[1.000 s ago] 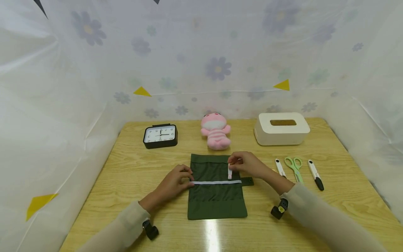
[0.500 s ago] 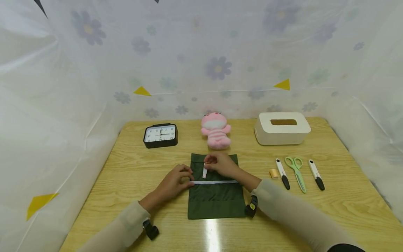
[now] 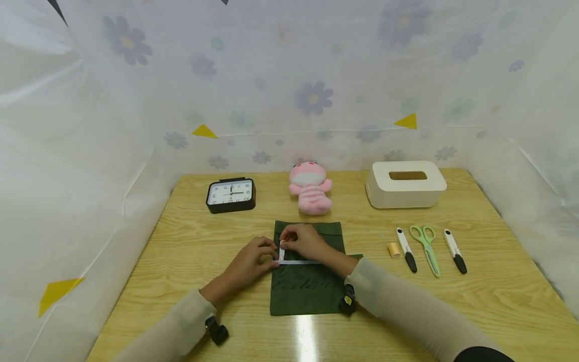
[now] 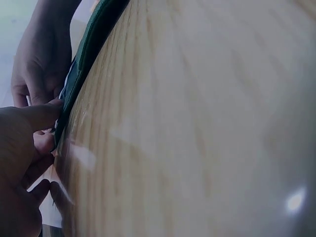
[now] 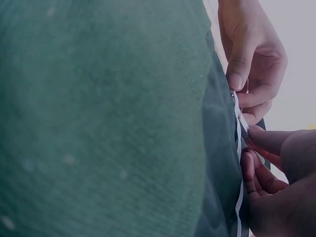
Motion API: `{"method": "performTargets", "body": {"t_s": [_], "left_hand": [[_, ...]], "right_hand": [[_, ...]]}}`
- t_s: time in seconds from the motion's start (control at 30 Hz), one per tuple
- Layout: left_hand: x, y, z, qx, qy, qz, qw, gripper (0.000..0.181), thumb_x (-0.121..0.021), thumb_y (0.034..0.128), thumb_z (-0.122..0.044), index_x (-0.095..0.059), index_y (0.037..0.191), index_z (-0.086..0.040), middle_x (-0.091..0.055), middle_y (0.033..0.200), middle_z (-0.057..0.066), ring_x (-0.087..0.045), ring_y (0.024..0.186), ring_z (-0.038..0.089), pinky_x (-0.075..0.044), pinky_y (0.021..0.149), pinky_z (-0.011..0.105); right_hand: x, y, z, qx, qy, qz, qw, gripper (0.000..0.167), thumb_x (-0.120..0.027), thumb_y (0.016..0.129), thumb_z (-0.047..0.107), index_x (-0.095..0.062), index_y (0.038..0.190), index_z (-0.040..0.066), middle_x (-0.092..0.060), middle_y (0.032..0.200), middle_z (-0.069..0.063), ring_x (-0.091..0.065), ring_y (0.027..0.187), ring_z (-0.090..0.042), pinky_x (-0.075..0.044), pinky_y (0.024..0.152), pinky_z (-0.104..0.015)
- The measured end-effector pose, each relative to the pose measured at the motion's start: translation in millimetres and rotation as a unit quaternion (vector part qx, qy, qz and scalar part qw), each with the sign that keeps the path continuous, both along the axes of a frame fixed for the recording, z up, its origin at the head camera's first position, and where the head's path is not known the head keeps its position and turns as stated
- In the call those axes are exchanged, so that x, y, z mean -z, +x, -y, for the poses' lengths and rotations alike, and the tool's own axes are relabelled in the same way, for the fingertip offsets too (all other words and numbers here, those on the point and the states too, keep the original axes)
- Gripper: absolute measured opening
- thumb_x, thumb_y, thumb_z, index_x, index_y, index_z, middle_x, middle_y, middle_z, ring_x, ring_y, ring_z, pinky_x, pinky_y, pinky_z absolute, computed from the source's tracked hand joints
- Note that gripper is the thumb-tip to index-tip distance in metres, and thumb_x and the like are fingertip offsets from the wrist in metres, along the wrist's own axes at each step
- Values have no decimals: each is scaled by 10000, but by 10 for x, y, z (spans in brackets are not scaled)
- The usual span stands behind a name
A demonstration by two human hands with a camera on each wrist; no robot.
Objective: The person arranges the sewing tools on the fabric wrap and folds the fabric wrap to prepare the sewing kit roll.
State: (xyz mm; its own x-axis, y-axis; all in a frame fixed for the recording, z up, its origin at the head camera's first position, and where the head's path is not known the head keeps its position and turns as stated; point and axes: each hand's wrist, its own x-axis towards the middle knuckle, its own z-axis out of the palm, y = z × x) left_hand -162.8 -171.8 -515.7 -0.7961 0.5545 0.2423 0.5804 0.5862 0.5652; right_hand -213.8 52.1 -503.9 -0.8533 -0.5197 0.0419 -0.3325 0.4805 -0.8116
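Note:
A dark green fabric tool roll [image 3: 307, 296] lies spread on the table, with a white elastic band [image 3: 300, 262] running across its middle. My left hand [image 3: 254, 259] pinches the roll's left edge at the band's end, thumb on top, as the left wrist view shows at the cloth edge [image 4: 74, 81]. Between thumb and fingers, my right hand [image 3: 305, 241] holds a slim white stick-like tool [image 3: 282, 254] upright at the band's left end. Its lower tip meets the band; whether it is tucked under cannot be told. In the right wrist view both hands are close together at the band [image 5: 239, 133].
To the right lie a yellow thread spool [image 3: 394, 250], a white tool with black end [image 3: 406, 250], green scissors [image 3: 425, 249] and a similar white-and-black tool [image 3: 455, 251]. Behind stand a clock [image 3: 230, 195], a pink plush toy [image 3: 310, 188] and a tissue box [image 3: 405, 186].
My right hand has carried the white tool leftward across the roll, from its right side to the band's left end, uncovering the spool. My left hand has stayed put.

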Motion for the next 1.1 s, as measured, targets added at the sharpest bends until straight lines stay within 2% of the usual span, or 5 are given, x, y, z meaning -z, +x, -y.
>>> {"method": "performTargets", "body": {"t_s": [0.23, 0.43, 0.63, 0.77, 1.1], "left_hand": [[-12, 7, 1, -4, 20, 49, 10000, 76, -797, 922, -266, -762, 935, -200, -642, 1223, 33, -582, 1162, 227, -502, 975, 450], [-14, 4, 10, -23, 13, 190, 9998, 75, -793, 924, -276, -760, 939, -210, -637, 1234, 24, -575, 1180, 220, -491, 996, 451], [4, -7, 31, 69, -21, 50, 10000, 141, -763, 943, -319, -774, 946, -178, -641, 1222, 23, -579, 1171, 221, -493, 987, 458], [3, -14, 33, 79, -30, 65, 9999, 94, -781, 932, -282, -772, 941, -189, -641, 1220, 20, -577, 1174, 216, -493, 992, 451], [12, -27, 26, 85, 19, 58, 9999, 75, -794, 920, -262, -760, 920, -196, -640, 1212, 18, -581, 1162, 215, -500, 981, 444]], "right_hand": [[-4, 2, 2, -196, 314, -31, 9993, 66, -781, 936, 180, -773, 970, 124, -682, 811, 66, -569, 681, -56, -471, 632, -235], [-9, -18, -24, -421, 405, 117, 9982, 76, -762, 954, 184, -782, 988, 120, -689, 840, 55, -561, 692, -65, -463, 629, -235], [-18, -31, -36, -648, 439, 174, 9968, 61, -768, 949, 195, -783, 976, 142, -667, 832, 66, -572, 705, -69, -473, 645, -241], [-33, -28, -33, -783, 469, 249, 9955, 54, -781, 937, 208, -786, 955, 157, -657, 802, 73, -568, 688, -73, -460, 632, -239], [-35, -5, -26, -770, 611, 329, 9946, 66, -792, 929, 234, -799, 966, 179, -659, 831, 84, -567, 708, -67, -460, 639, -241]]}}
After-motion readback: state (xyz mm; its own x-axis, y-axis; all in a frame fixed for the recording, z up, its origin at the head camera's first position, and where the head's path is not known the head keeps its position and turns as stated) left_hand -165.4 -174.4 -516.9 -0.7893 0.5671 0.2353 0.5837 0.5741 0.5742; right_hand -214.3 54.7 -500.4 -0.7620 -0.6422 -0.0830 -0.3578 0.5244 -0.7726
